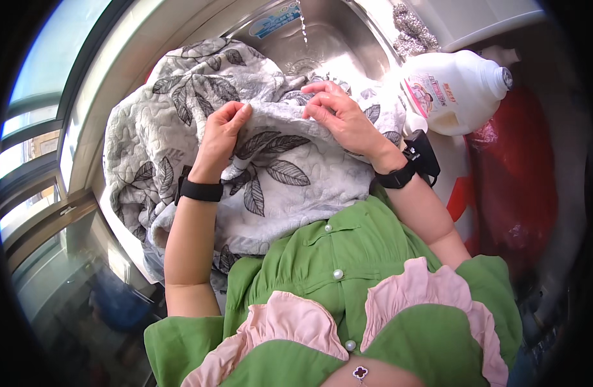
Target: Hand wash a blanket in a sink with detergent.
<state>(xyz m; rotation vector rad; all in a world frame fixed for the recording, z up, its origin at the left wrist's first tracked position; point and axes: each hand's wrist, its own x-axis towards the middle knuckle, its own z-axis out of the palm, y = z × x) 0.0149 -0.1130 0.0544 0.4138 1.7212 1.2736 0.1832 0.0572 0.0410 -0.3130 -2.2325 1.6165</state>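
A white and grey quilted blanket (282, 186) with dark leaf prints lies bunched before me, spreading from the sink's edge to my lap. My left hand (224, 128) pinches a raised fold of it between thumb and fingers. Across the same fold, my right hand (340, 113) has its fingers bent and apart, with the tips at or just above the cloth. Nothing shows gripped in that hand. Beyond the blanket, a thin stream of water (303, 26) falls into a stainless steel sink (369, 36). Part of the blanket hangs over the sink's near edge.
A white plastic detergent jug (463, 113) stands right of the sink, bearing a printed label. Behind it lies a steel wool scrubber (412, 31). A red plastic-wrapped bundle (519, 184) is at the right. A window frame (67, 96) runs along the left.
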